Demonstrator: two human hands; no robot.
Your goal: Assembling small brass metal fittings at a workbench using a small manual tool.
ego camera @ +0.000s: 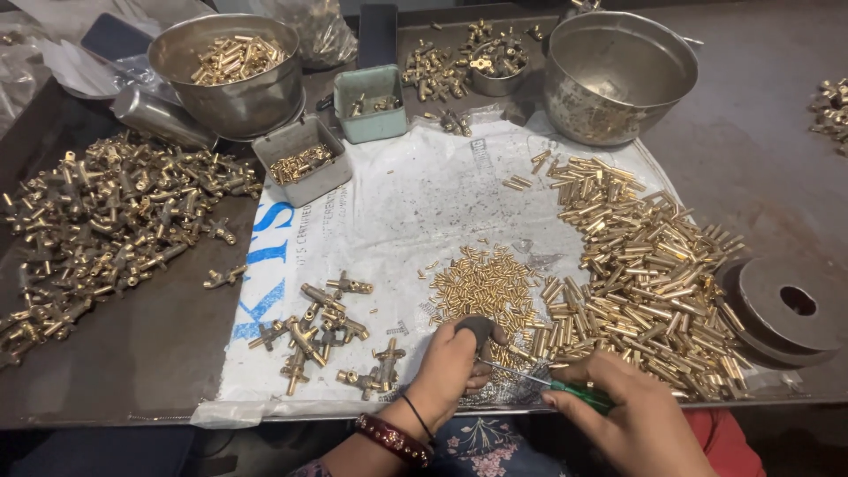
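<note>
At the table's near edge, right hand [640,415] grip clamps a screwdriver [552,384] pointing left toward the fitting [478,330] clamped in left hand [446,371].

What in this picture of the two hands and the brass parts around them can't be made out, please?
Head view:
- Left hand: its fingers cover most of the dark part it holds.
- Screwdriver: right hand wraps the green handle; the tip is too fine to place.
- Large steel bowl: its contents are blurred by glare.
- Brass fittings: cut off by the right edge.
</note>
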